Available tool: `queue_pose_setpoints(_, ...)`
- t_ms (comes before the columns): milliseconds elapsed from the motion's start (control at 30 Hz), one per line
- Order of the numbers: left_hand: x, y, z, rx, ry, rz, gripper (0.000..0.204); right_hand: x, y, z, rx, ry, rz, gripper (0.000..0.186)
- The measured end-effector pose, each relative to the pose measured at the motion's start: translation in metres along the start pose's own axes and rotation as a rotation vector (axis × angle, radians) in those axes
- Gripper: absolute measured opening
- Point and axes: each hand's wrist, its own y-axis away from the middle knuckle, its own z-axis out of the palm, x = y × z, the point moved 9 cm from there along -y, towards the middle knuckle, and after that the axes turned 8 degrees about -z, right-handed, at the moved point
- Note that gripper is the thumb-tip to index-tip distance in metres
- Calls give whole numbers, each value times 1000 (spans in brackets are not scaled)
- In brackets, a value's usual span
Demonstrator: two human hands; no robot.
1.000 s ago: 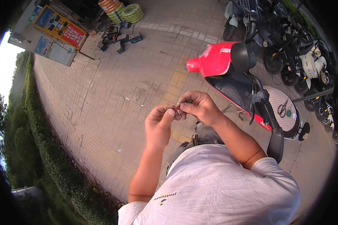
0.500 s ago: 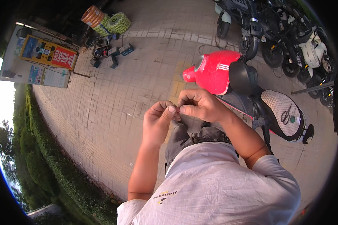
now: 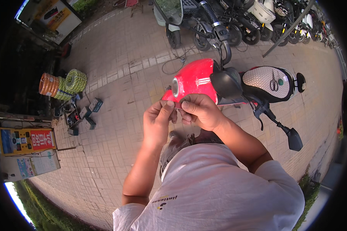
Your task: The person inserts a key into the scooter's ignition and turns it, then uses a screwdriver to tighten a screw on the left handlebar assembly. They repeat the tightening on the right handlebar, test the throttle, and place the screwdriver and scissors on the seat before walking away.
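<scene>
In front of my waist, both hands are raised and nearly meet. A small, thin red piece [image 3: 177, 104], perhaps a strip, spans the gap between them; it is too small to name. My left hand [image 3: 157, 118] pinches one end of it between thumb and forefinger. Its other end is in the pinch of my right hand [image 3: 201, 111]. Just beyond my hands stands a red electric scooter [image 3: 198, 77]. Black-handled scissors [image 3: 273, 82] lie on its pale, patterned seat [image 3: 254, 78], beside a small round green item [image 3: 280, 82].
Parked scooters [image 3: 250, 32] line the far right. At left stand an orange-wrapped stack [image 3: 49, 84], yellow-green wrapped tyres [image 3: 75, 80] and several dark boxes [image 3: 95, 104]. A yellow-and-red sign [image 3: 29, 140] is at the left edge. A cable [image 3: 169, 69] loops over the paving [image 3: 104, 127].
My view has turned, so the scooter and the surroundings appear rotated and shifted left. Both hands remain pinched together, and more of the red piece shows between them.
</scene>
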Motion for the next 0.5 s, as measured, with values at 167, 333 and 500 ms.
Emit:
queue_pose_setpoints(167,1,-16,20,-307,219,-110,22,-13,-6,1,46,141,-309,22)
queue_pose_setpoints(333,-5,-39,18,-306,143,-213,18,-18,-10,-21,108,139,-256,20)
queue_pose_setpoints(500,-4,-63,30,-175,-103,-36,14,-43,-15,-47,72,278,-234,19)
